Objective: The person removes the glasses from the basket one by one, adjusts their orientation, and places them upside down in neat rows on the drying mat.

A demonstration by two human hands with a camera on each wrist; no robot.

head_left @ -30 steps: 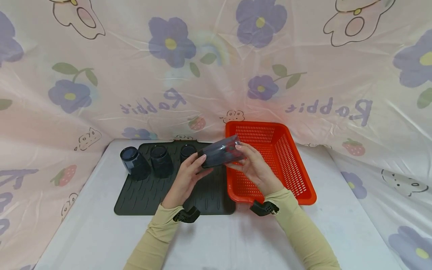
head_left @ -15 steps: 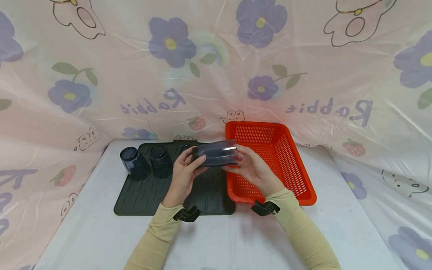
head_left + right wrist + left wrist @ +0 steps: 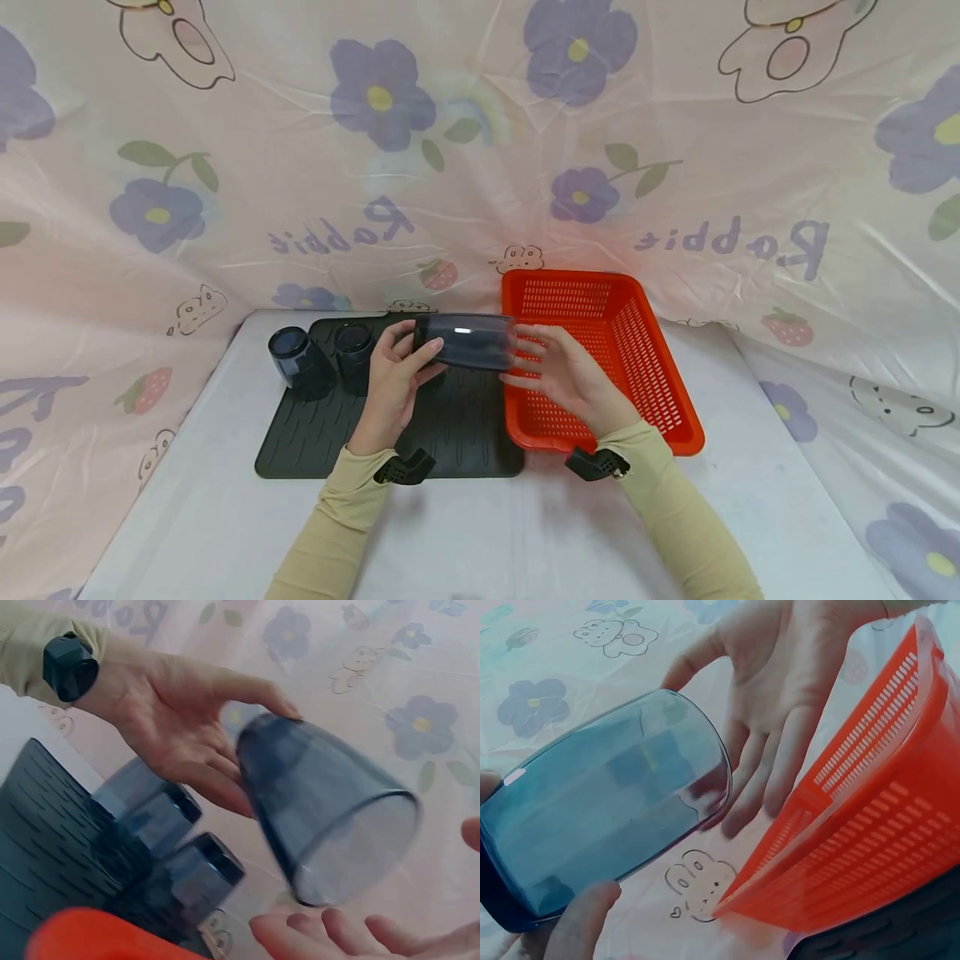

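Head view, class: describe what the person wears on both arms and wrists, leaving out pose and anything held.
Both arms wear long, close-fitting sleeves of pale khaki-beige cloth reaching the wrists, the left sleeve and the right sleeve alike. Each wrist carries a small black device: one at the left wrist, and one at the right wrist, whose casing has small holes. Both hands are bare.

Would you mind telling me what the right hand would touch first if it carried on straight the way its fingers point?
Most likely the dark tumbler that the left hand holds on its side. The right hand is open, its fingers aimed at the tumbler's open end, seemingly just clear of it; depth is hard to judge.
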